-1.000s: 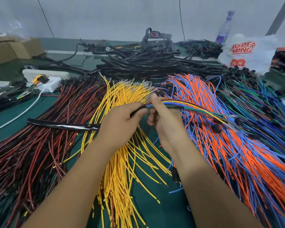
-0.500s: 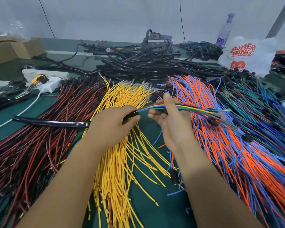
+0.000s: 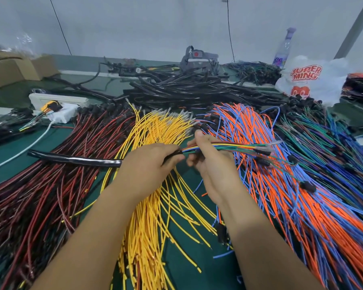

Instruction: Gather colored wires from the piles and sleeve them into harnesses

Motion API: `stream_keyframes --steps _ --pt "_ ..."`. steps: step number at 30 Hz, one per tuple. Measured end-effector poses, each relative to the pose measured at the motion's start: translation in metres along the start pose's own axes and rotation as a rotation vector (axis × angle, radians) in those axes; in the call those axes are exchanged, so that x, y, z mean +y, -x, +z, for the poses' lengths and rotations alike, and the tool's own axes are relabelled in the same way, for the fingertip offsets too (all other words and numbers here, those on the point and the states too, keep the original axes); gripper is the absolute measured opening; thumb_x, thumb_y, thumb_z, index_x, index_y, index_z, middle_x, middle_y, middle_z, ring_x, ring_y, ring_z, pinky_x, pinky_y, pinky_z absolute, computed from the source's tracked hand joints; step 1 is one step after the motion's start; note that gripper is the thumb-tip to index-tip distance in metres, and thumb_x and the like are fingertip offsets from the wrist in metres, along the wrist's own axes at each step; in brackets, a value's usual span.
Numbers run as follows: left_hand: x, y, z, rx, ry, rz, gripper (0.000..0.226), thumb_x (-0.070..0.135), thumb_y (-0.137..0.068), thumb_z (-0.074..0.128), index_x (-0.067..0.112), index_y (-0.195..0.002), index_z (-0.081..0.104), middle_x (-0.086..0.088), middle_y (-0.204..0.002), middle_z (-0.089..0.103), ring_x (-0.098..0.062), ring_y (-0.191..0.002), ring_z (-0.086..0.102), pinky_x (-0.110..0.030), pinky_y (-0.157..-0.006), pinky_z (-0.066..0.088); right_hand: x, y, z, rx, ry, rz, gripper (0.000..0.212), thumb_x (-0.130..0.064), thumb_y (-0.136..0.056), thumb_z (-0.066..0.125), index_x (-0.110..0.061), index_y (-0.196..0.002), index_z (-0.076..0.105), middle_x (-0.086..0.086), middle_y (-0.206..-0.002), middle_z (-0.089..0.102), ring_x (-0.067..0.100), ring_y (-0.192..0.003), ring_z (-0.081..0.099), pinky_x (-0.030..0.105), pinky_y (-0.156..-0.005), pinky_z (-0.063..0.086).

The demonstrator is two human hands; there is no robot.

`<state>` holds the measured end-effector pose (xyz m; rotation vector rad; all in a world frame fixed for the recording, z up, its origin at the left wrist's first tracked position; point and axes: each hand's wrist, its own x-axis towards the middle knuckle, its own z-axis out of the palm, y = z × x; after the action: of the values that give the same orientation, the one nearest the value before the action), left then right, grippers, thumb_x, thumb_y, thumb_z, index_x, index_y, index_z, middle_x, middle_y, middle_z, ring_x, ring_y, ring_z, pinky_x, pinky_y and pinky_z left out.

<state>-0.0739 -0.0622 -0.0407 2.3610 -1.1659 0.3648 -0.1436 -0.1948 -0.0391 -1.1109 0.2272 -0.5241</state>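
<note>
My left hand [image 3: 147,164] grips the end of a black sleeve [image 3: 76,159] that runs out to the left over the red and black wires. My right hand [image 3: 213,162] pinches a mixed bundle of colored wires [image 3: 239,147] that enters the sleeve mouth between the two hands and fans out to the right, ending in small connectors. Below the hands lies the yellow wire pile [image 3: 155,206]. A red and black wire pile [image 3: 40,195] fills the left, an orange and blue pile [image 3: 291,195] the right, and a green and blue pile [image 3: 333,147] the far right.
A heap of black sleeved harnesses [image 3: 187,88] lies at the back. A white power strip [image 3: 57,101] and cardboard boxes [image 3: 13,70] stand at the back left. A white plastic bag [image 3: 310,78] and a bottle [image 3: 284,47] sit at the back right. The table top is green [image 3: 208,268].
The bundle has gone further into the sleeve: the sleeve's free end sticks out further left, and less wire shows between my hands. Both hands stay at the sleeve mouth.
</note>
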Motion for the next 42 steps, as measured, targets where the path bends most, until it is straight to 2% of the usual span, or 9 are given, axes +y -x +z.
stream_keyframes --steps 5,12,15,18,22,27,31,37,42 --pt "0.0 0.002 -0.002 -0.005 0.112 -0.006 0.019 0.042 -0.094 0.048 0.031 -0.09 0.062 0.01 -0.057 0.048 -0.004 -0.058 0.047 -0.026 -0.048 0.024 0.002 0.0 0.002 -0.001 -0.029 0.004 0.024 -0.02 -0.09 0.065 -0.019 -0.067 0.064 0.0 -0.064 0.06 0.012 -0.053 0.05 0.024 -0.051 0.044" --pt "0.007 0.002 0.005 0.013 0.292 -0.062 0.02 0.047 -0.092 0.049 0.033 -0.089 0.062 0.009 -0.063 0.057 -0.008 -0.057 0.05 -0.033 -0.052 0.04 0.008 -0.002 -0.001 0.002 0.289 -0.037 0.024 -0.033 -0.094 0.061 -0.027 -0.071 0.062 -0.01 -0.061 0.052 0.007 -0.057 0.044 0.019 -0.052 0.035" --pt "0.008 0.0 0.006 0.096 0.369 -0.077 0.017 0.041 -0.096 0.049 0.038 -0.08 0.055 0.012 -0.06 0.052 -0.009 -0.052 0.045 -0.032 -0.049 0.035 0.005 -0.002 0.001 -0.018 0.079 0.019 0.018 -0.038 -0.084 0.068 -0.021 -0.082 0.062 -0.002 -0.066 0.047 0.009 -0.054 0.039 0.021 -0.049 0.032" --pt "0.007 -0.001 0.004 0.154 0.431 -0.115 0.015 0.041 -0.097 0.049 0.036 -0.087 0.059 0.012 -0.059 0.05 -0.009 -0.048 0.041 -0.031 -0.047 0.032 -0.004 -0.004 0.0 -0.043 -0.212 0.063 0.033 -0.044 -0.066 0.069 -0.017 -0.084 0.062 -0.001 -0.07 0.056 0.009 -0.051 0.048 0.02 -0.048 0.038" --pt "0.001 0.003 -0.003 0.102 0.204 -0.069 0.019 0.05 -0.092 0.049 0.034 -0.094 0.06 0.013 -0.059 0.053 -0.005 -0.055 0.048 -0.026 -0.047 0.027 -0.012 -0.006 -0.007 -0.003 -0.238 0.034 0.024 -0.04 -0.082 0.061 -0.016 -0.076 0.063 -0.003 -0.067 0.061 0.011 -0.051 0.051 0.02 -0.049 0.043" --pt "-0.005 0.003 -0.005 -0.051 0.034 -0.037 0.022 0.052 -0.092 0.047 0.032 -0.083 0.05 0.011 -0.055 0.048 -0.004 -0.053 0.046 -0.027 -0.047 0.026 -0.007 -0.005 -0.002 0.057 -0.165 0.004 0.035 -0.025 -0.099 0.047 -0.008 -0.071 0.058 0.007 -0.068 0.059 0.016 -0.05 0.05 0.024 -0.049 0.043" --pt "-0.005 0.002 -0.002 -0.026 0.078 -0.063 0.028 0.051 -0.091 0.045 0.027 -0.077 0.05 0.007 -0.054 0.049 -0.005 -0.05 0.046 -0.027 -0.046 0.026 -0.004 -0.002 0.002 0.018 -0.16 0.012 0.028 -0.02 -0.1 0.046 -0.004 -0.078 0.055 0.01 -0.072 0.056 0.016 -0.049 0.051 0.024 -0.049 0.045" --pt "-0.002 0.003 -0.004 0.038 -0.042 -0.007 0.029 0.054 -0.09 0.043 0.028 -0.082 0.053 0.008 -0.054 0.048 -0.003 -0.051 0.045 -0.026 -0.044 0.023 -0.002 -0.001 0.003 0.008 0.003 -0.023 0.03 -0.018 -0.099 0.048 -0.009 -0.071 0.056 0.004 -0.06 0.059 0.015 -0.049 0.055 0.025 -0.051 0.046" --pt "-0.008 0.002 -0.004 0.109 0.021 0.05 0.029 0.055 -0.093 0.044 0.04 -0.109 0.064 0.011 -0.069 0.053 -0.008 -0.068 0.049 -0.027 -0.053 0.034 -0.004 -0.001 -0.003 0.031 0.188 0.025 0.033 -0.03 -0.099 0.051 -0.013 -0.073 0.062 0.005 -0.061 0.064 0.015 -0.051 0.059 0.024 -0.051 0.049"
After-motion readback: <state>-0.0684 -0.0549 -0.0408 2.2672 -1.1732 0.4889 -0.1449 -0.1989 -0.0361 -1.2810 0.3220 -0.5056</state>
